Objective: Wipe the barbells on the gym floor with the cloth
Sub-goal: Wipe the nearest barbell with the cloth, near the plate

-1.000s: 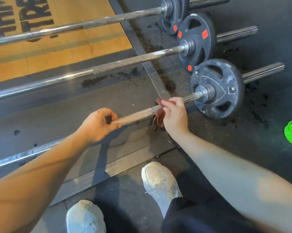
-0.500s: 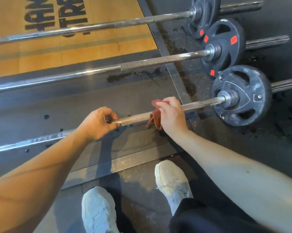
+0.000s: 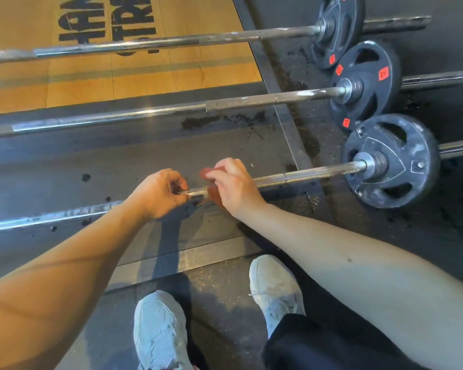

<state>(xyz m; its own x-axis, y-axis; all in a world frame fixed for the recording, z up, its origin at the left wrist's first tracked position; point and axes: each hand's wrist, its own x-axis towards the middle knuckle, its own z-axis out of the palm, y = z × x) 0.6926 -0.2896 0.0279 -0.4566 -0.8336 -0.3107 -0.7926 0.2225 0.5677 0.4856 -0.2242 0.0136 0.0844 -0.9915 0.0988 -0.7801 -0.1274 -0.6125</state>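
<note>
The right hand [image 3: 235,188] clamps the reddish cloth [image 3: 213,196] round the nearest barbell [image 3: 305,176], well short of its weight plate [image 3: 390,161]. The left hand [image 3: 158,193] grips the shaft just beyond. This bar seems mid-wipe, though its cleanliness is hard to judge. The middle barbell [image 3: 251,101] and far barbell [image 3: 171,42] probably remain.

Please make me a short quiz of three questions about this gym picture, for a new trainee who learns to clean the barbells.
1. True or false: the right hand holds the cloth on the nearest barbell.
2. How many bars with plates are in view? A) two B) three C) five
3. Fill in: the hand that grips the nearest barbell bare, with no cloth under its fingers, is the ____ hand.

Key: 1 true; 2 B; 3 left, the left hand.
</note>
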